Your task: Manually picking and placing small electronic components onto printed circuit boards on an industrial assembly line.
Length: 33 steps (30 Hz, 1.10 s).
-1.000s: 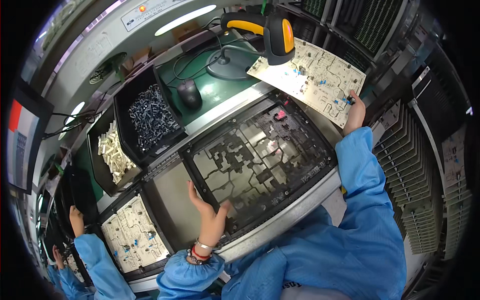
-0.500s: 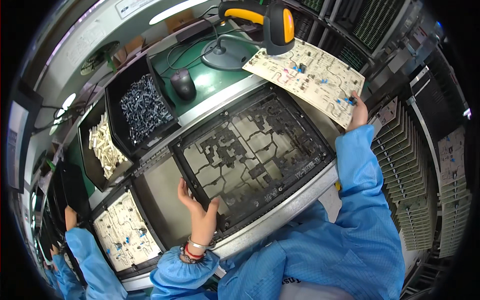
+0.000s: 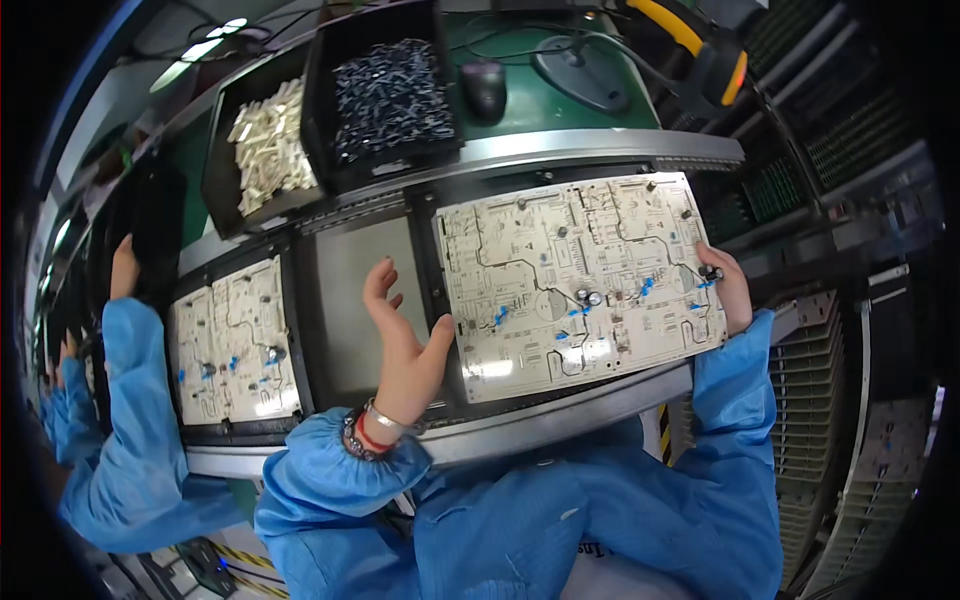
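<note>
A large cream circuit board (image 3: 590, 240) with blue and black parts lies over the black fixture frame (image 3: 432, 245) on the rail in front of me. My right hand (image 3: 733, 290) grips the board's right edge, fingers over its face. Whether the board sits fully down in the frame I cannot tell. My left hand (image 3: 405, 350), with bracelets at its wrist, is raised beside the board's left edge. Its fingers are apart and it holds nothing.
Further left on the line is a second populated board (image 3: 235, 345). Behind are a bin of white parts (image 3: 270, 150), a bin of dark pin-like parts (image 3: 392, 100), a mouse (image 3: 484, 90) and a yellow-black scanner (image 3: 705, 60). Board racks (image 3: 808, 400) stand right. A co-worker's hand (image 3: 124, 268) is at far left.
My right hand has brought the board from beneath the scanner down over the fixture, covering its cut-outs. My left hand stays open near the frame's left side. The view has turned.
</note>
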{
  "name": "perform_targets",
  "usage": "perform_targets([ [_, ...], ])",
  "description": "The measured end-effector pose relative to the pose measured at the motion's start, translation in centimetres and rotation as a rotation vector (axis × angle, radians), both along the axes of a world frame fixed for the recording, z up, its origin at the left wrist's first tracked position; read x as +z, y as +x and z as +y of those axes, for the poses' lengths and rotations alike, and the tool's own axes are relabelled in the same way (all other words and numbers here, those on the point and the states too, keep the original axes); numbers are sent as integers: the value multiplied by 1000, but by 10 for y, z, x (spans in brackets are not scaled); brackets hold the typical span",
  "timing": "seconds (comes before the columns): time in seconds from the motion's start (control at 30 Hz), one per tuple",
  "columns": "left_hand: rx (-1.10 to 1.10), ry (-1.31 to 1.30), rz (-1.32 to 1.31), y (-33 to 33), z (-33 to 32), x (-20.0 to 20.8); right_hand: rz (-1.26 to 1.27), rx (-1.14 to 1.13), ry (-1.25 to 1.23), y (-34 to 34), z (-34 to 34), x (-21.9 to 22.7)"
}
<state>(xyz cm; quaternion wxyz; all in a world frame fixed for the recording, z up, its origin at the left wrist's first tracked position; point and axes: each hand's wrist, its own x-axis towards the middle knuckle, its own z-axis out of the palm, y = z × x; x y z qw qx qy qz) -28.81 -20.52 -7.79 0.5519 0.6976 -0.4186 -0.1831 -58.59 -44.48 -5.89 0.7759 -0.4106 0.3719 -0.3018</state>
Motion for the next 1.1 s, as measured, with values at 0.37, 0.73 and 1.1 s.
perform_targets([
  [0.37, -44, -12, -111, 7, 23, 10, 203, 44, -53, 29, -9, 5],
  [0.73, -246, 132, -382, -5, 17, 25, 247, 165, -286, 40, -15, 9],
  [1.1, -286, 165, -525, -8, 18, 24, 319, 88, -337, 45, -11, 1],
])
